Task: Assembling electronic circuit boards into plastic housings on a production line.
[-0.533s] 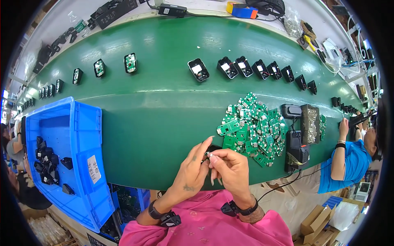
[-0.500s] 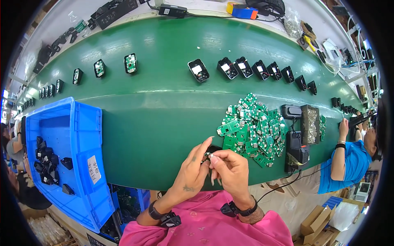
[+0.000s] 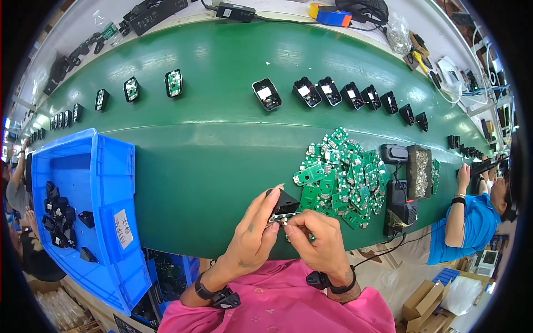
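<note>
A black plastic housing [image 3: 286, 203] is tilted in my left hand [image 3: 251, 233], whose fingers and thumb grip it from the left. Its open side faces down towards me, with small pale parts along the edge. My right hand [image 3: 319, 237] is closed in a pinch at that edge, beside a small whitish part [image 3: 284, 220]. Its fingers mostly hide what they hold; slivers of green show under them. Just right of the hands lies a heap of green circuit boards [image 3: 347, 180] on the green table [image 3: 194, 177].
On the left stands a blue bin [image 3: 114, 172] with several black housings. Open housings [image 3: 267, 95] line the table's far part, some fitted with boards [image 3: 174, 83]. Right of the heap are a black corded device [image 3: 401, 205] and a tray of small metal parts [image 3: 420, 172]. A co-worker [image 3: 465, 222] sits at right.
The black housing has been raised and tilted in my left hand, so more of it shows. My right hand has shifted slightly down and right, still pinching. The view has moved slightly.
</note>
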`<state>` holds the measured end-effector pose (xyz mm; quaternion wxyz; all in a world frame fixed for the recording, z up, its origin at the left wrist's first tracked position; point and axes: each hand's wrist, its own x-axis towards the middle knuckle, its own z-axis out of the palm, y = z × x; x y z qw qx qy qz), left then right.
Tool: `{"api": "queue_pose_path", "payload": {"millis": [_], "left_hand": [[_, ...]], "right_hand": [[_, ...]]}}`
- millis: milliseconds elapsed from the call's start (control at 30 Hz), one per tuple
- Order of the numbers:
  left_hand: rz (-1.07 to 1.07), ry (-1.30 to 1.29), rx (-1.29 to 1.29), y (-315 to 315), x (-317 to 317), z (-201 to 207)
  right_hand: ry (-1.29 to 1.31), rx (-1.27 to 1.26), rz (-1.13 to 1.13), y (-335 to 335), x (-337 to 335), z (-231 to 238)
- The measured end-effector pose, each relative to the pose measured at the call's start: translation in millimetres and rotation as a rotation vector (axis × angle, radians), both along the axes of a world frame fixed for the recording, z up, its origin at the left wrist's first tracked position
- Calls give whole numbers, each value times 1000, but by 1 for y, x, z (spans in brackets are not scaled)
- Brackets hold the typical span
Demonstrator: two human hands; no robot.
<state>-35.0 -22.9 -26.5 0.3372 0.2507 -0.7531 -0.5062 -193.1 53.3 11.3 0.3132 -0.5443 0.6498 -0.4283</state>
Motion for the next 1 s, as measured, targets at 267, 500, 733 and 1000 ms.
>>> {"api": "queue_pose_path", "payload": {"millis": [267,500,733,1000], "left_hand": [[-30,-31,-123,-4,2,4],[-39,-205,-271,-4,-3,12],[74,-174,-135,1,-6,11],[25,-85,-119,-1,-6,11]], "right_hand": [[-73,85,37,-1,-6,4],[24,82,8,-2,-5,1],[37,49,-63,-4,4,-4],[-194,203,-71,0,0,-2]]}}
